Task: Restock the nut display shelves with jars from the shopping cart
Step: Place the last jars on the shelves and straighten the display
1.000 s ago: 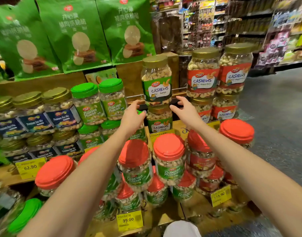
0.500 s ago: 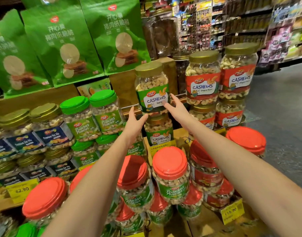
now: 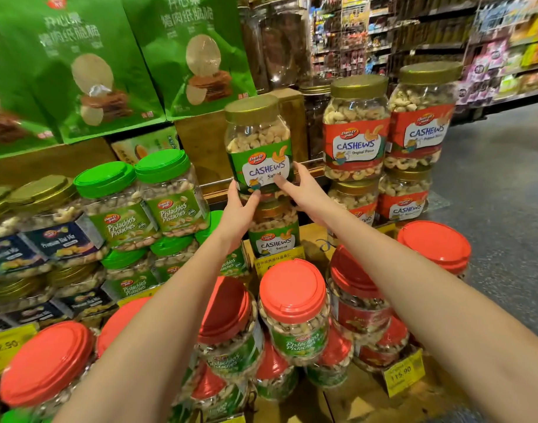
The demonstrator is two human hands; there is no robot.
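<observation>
Clear jar (image 3: 258,141) of salted cashews with gold lid and green label, standing upright atop a lower jar (image 3: 273,230) of the same kind. Both arms reach forward. Left grip (image 3: 238,209) clasps its lower left side, thumb across the front. Right grip (image 3: 304,190) clasps the lower right, thumb on the label.

We read "CASHEWS Salted" on the green-labelled jar (image 3: 263,169) and "CASHEWS Original Flavor" on the red-labelled jar (image 3: 354,145). A yellow tag (image 3: 403,375) says 115.90.
</observation>
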